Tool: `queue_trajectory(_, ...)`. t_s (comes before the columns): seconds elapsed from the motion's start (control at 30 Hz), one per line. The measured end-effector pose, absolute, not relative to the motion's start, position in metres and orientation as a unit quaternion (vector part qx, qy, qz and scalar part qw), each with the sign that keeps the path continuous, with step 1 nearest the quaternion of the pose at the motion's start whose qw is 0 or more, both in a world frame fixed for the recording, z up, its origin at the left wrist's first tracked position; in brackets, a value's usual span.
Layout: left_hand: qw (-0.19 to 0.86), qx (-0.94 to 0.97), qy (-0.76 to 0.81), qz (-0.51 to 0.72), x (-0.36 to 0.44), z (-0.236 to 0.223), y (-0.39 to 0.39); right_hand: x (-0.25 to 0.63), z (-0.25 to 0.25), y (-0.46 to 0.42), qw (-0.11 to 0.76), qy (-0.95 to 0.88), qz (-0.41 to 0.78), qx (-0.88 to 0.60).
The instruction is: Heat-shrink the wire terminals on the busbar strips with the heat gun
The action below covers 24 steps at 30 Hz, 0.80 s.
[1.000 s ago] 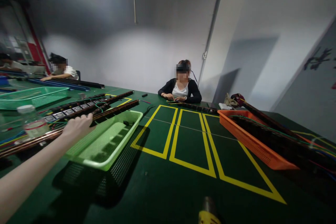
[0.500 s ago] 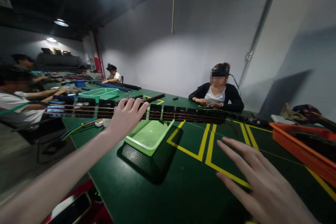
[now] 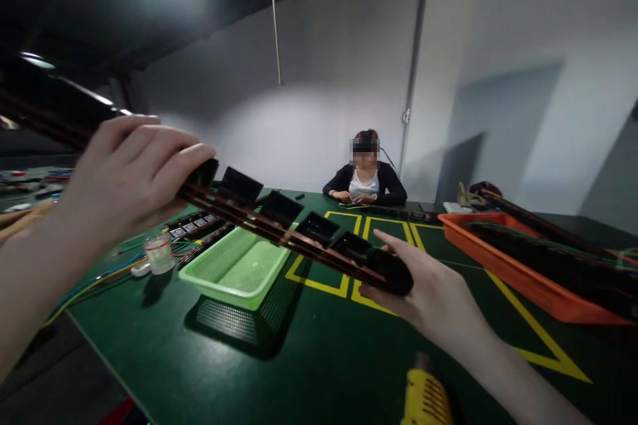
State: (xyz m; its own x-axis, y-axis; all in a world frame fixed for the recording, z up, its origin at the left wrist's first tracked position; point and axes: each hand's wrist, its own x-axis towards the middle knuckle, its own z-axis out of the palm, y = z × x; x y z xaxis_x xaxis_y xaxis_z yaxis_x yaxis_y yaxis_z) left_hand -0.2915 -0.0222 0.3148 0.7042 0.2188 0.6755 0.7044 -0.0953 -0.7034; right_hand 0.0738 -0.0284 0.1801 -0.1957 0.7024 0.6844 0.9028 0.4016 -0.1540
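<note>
A: Item 1?
B: Long, dark bar with copper-coloured strips and black block-shaped pieces (image 3: 280,209), held raised above the green, flat worktop (image 3: 319,345). Tilted: its right end is lower, its left part runs out of view.
A: Hands?
B: 2, bare. Left hand (image 3: 134,172): fingers wrapped over the bar. Right hand (image 3: 428,279): fingers gripping its right end.
A: Containers?
B: 1 light-green, perforated plastic basket (image 3: 239,272), below the bar in view; 1 orange plastic basket (image 3: 503,269), at right, holding dark, long parts.
A: Remaining stock?
B: 1 clear, red-banded bottle (image 3: 159,254), left of the light-green basket; 1 yellow tool with a dark nozzle (image 3: 426,398), near edge, partly shown.
</note>
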Motion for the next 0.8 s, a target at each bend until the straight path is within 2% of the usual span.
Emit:
queue_trajectory(0.1, 0.534, -0.742, -0.356, -0.193, -0.303, 0.278, -0.033, 0.091, 0.163, -0.037, 0.315, -0.761, -0.102, -0.557)
queue_trajectory(0.3, 0.427, -0.773, -0.457, -0.106, -0.291, 0.162, -0.041, 0.120, 0.126, -0.019, 0.261, -0.806, -0.043, -0.530)
queue_trajectory(0.43, 0.289, -0.808, -0.508, -0.081, -0.265, 0.100, -0.039, 0.143, 0.103, 0.005, 0.234, -0.832, -0.027, -0.501)
queue_trajectory(0.67, 0.101, -0.863, -0.492, -0.050, -0.260, 0.055, -0.009, 0.170, 0.062, 0.025, 0.229, -0.832, -0.038, -0.505)
queue_trajectory(0.8, 0.009, -0.877, -0.479, -0.032, -0.276, 0.040, 0.012, 0.177, 0.053, -0.004, 0.224, -0.814, -0.059, -0.533)
